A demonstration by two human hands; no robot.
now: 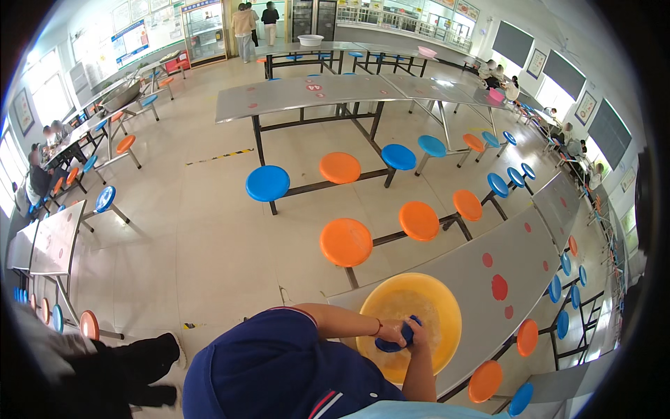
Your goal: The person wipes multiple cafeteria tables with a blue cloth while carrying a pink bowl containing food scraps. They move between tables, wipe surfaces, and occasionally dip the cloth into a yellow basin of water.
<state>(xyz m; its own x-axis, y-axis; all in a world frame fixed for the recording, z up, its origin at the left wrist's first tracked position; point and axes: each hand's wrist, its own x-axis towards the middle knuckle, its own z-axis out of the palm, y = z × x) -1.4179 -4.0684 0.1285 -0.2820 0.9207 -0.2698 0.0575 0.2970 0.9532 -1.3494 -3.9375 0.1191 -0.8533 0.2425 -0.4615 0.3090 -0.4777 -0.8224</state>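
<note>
A yellow plastic basin [453, 309] with cloudy water in it stands at the end of a grey metal-topped table [445, 272]. Both of my hands are inside the basin, close together over the water. My left hand [392, 332] reaches in from the left and grips a dark blue cloth [390, 345]. On the other side of the bunched cloth, my right hand [417, 335] is closed on it too. Part of the cloth is hidden by my fingers, and some hangs low by the water.
Orange stools [346, 242] on a dark metal frame line the table's far side; more orange stools [485, 381] stand on its near side. Another long table [309, 91] lies ahead. A person in black trousers [152, 361] stands close at lower left. Tiled floor [209, 225] lies between the tables.
</note>
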